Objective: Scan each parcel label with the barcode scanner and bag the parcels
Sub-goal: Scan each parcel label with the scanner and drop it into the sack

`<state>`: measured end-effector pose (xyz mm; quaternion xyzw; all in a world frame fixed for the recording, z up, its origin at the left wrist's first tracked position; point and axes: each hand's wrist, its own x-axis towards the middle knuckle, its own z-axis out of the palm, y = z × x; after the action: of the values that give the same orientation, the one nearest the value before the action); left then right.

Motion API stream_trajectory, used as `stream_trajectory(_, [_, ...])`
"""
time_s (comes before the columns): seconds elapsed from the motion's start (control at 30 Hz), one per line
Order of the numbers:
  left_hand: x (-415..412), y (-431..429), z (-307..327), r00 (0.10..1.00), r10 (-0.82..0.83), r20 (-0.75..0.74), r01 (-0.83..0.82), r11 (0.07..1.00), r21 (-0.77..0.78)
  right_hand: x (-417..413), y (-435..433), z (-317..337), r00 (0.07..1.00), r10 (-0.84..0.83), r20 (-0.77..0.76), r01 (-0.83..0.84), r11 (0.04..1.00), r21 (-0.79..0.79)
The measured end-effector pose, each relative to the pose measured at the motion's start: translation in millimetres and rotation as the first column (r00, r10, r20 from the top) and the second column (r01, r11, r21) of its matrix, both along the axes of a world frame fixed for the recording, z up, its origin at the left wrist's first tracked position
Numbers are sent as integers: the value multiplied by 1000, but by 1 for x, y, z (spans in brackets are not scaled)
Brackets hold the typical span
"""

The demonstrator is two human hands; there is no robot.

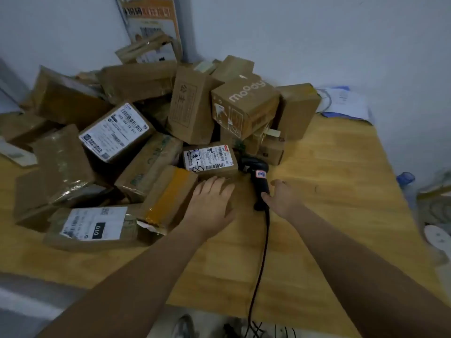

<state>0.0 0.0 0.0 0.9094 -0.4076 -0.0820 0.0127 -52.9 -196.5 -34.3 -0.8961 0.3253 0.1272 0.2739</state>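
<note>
A heap of brown cardboard parcels covers the left and back of the wooden table (329, 215). A small parcel (210, 158) with a white label faces up at the heap's front edge. My left hand (211, 203) lies flat, fingers straight, on a plain brown box just below that parcel. A black barcode scanner (260, 181) lies on the table to the right of it, its cable running toward me. My right hand (283, 197) is open at the scanner's handle, fingertips touching it, not curled round it.
A "moody" box (244, 103) tops the heap's centre. Labelled parcels lie at the left (114, 131) and front left (94, 224). Papers (344, 103) lie at the back right corner. A bottle (406, 184) and other items stand off the table's right edge.
</note>
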Motion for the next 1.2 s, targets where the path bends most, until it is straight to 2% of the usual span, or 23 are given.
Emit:
stream_trajectory(0.1, [3,-5,-9,997,69,-25,-69,998,2,18,-8,-16,999,-19,-50,21,999,41])
stream_trajectory(0.27, [3,-5,-15,992,115,-47,-112,992,48,32,-1,-38,987,-143,69,133,983,128])
stream_trajectory(0.4, [-2,-3,-23,987,140,-82,-131,986,102,23,4,-42,974,-220,52,186,911,368])
stream_trajectory(0.5, [-6,-3,-25,984,146,-101,-133,983,125,1,6,-33,974,-223,22,187,862,471])
stream_trajectory(0.63, [-10,-5,-28,990,127,-60,-117,983,140,-25,14,-20,957,-271,106,198,873,446])
stream_trajectory(0.73, [-14,-6,-35,987,152,-43,-142,972,187,-38,23,-15,926,-315,207,175,846,504])
stream_trajectory(0.8, [-17,-6,-42,979,192,-67,-173,960,222,-45,28,-12,903,-342,260,160,830,535])
stream_trajectory(0.87, [-23,-6,-47,965,228,-132,-202,962,182,-50,32,-9,871,-398,288,177,802,571])
stream_trajectory(0.97, [-35,-6,-51,975,56,-213,-36,994,100,-58,31,-6,813,-499,301,217,739,638])
stream_trajectory(1.07, [-42,-5,-49,969,-140,-205,158,985,72,-64,27,-3,771,-567,291,234,676,699])
stream_trajectory(1.2, [-38,-2,-46,990,-62,-126,79,987,137,-70,25,-4,775,-575,263,218,633,743])
